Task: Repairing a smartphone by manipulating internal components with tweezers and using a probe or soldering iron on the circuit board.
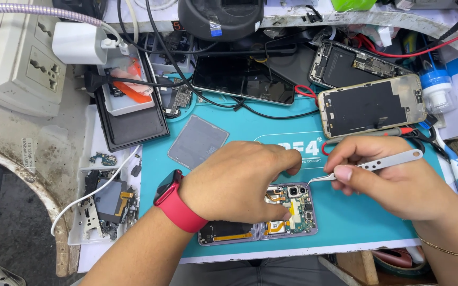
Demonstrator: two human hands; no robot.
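From the head view, the left hand (237, 180), with a red watch (176, 204) on its wrist, presses curled fingers on the opened purple folding phone (287, 220) lying on the teal rubber mat (356, 217) on the table. The right hand (393, 180) pinches slim silver tweezers (377, 164), tips just above the phone's exposed cameras.

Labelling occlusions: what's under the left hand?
The left hand rests on an opened purple foldable phone lying on the teal work mat. Circuit boards, camera lenses and orange flex cables show; the phone's middle stays covered.
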